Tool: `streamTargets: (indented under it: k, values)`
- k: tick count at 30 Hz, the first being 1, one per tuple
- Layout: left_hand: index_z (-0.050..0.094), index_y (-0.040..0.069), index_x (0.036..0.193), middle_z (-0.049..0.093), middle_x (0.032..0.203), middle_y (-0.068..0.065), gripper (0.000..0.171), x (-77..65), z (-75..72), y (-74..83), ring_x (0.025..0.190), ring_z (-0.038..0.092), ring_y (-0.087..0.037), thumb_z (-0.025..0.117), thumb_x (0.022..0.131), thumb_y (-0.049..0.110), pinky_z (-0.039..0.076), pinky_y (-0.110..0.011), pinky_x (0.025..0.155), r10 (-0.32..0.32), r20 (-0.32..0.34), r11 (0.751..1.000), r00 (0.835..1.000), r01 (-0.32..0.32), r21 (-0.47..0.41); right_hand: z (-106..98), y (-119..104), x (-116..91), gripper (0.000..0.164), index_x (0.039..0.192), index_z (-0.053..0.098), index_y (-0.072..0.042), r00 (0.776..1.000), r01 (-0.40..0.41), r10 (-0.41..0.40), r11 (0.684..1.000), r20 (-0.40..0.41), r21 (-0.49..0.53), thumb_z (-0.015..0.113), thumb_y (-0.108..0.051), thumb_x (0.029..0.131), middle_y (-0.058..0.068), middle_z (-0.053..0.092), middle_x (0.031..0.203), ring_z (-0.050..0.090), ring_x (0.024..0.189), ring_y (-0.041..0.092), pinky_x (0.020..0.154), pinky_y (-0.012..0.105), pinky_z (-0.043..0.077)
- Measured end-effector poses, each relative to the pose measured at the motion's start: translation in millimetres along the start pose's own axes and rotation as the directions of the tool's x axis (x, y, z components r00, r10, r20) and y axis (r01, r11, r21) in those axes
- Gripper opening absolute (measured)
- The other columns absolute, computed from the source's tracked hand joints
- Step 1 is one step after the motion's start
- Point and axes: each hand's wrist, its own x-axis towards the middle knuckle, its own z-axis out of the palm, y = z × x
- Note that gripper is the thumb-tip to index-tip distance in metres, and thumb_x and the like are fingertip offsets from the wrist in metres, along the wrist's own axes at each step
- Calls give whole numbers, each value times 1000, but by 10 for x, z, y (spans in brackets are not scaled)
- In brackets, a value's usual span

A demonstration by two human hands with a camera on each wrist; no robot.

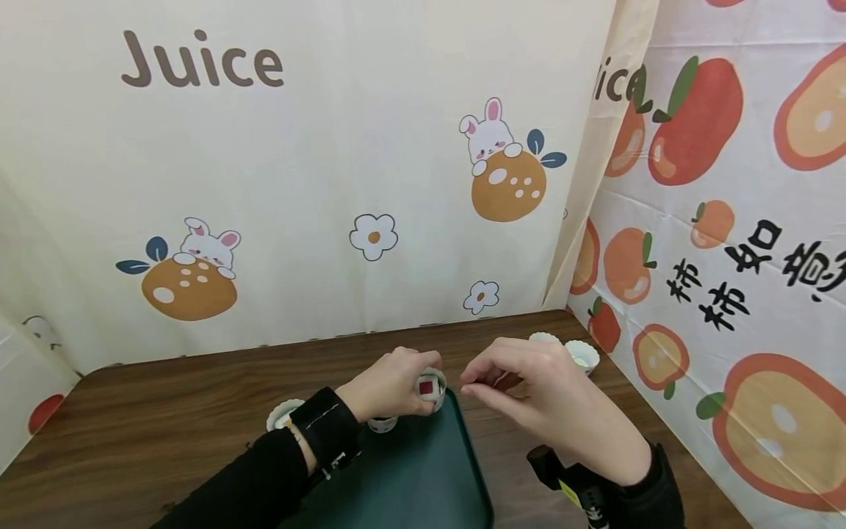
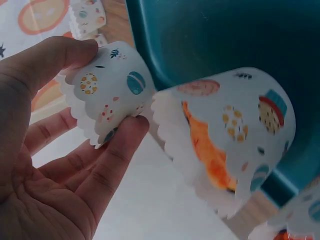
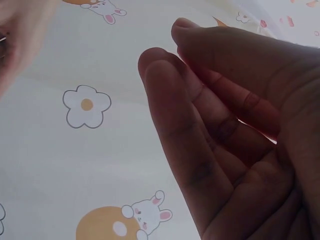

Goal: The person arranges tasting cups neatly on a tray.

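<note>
My left hand (image 1: 390, 386) pinches a small scalloped paper baking cup (image 2: 107, 87) between thumb and fingers, over the far edge of the dark green tray (image 1: 423, 474). A little red piece (image 1: 427, 387) shows inside that cup in the head view. Beside it, a second printed baking cup (image 2: 245, 120) holds something orange (image 2: 207, 150); in the head view it is mostly hidden by my left hand. My right hand (image 1: 535, 389) hovers just right of the held cup, its fingers loosely bent toward the thumb with nothing between them.
Two more paper cups, one nearer (image 1: 582, 356) and one behind (image 1: 544, 337), stand at the back right beyond my right hand. Another cup (image 1: 280, 413) is partly hidden behind my left wrist. Printed cloth (image 1: 317, 184) hangs along the back and right of the wooden table (image 1: 165, 411).
</note>
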Motion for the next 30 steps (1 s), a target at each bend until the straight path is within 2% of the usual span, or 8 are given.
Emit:
streamTargets:
  k: [4,8,11,16,25,30]
  values:
    - [68,8,121,73,99,-8,42,48,53,-9,80,59,-14,89,85,15,52,-21,63,-15,35,1000,999,15,7,4,9,0,29,103,76,-17,1000,19,-19,999,3,31,85,5,85,-5,79,93,73,78,-2,71,13,59]
    - [67,6,130,73,104,-9,51,84,95,6,83,60,-15,90,86,19,54,-22,65,-48,67,998,997,46,33,6,7,-8,28,103,76,-16,1000,4,-5,999,12,49,85,5,85,-4,79,93,73,79,-2,72,14,59]
    - [66,6,136,73,107,-8,57,96,119,17,84,61,-15,90,86,21,56,-24,69,-77,88,996,993,72,54,10,7,-9,27,102,76,-17,1000,-9,8,999,17,40,85,4,86,-5,79,93,73,79,-2,72,14,60]
    - [66,7,134,73,108,-7,56,99,153,16,84,62,-14,91,86,21,59,-26,72,-105,113,993,988,99,61,25,12,1,24,100,77,-17,1000,-12,11,1000,18,12,86,1,87,-6,78,91,72,78,-3,71,14,59]
    - [67,9,134,73,109,-6,55,95,196,-24,87,63,-15,92,86,20,62,-31,78,-129,124,991,984,123,56,56,20,-6,22,100,76,-17,999,-33,32,999,40,8,85,0,88,-6,78,92,72,78,-3,72,13,59]
    - [66,9,134,72,107,-6,56,107,213,-53,86,62,-16,92,85,20,61,-31,76,-134,120,990,984,127,66,61,19,-5,19,102,76,-18,994,-73,73,997,76,-1,84,-4,91,-8,77,94,71,81,-4,73,14,59]
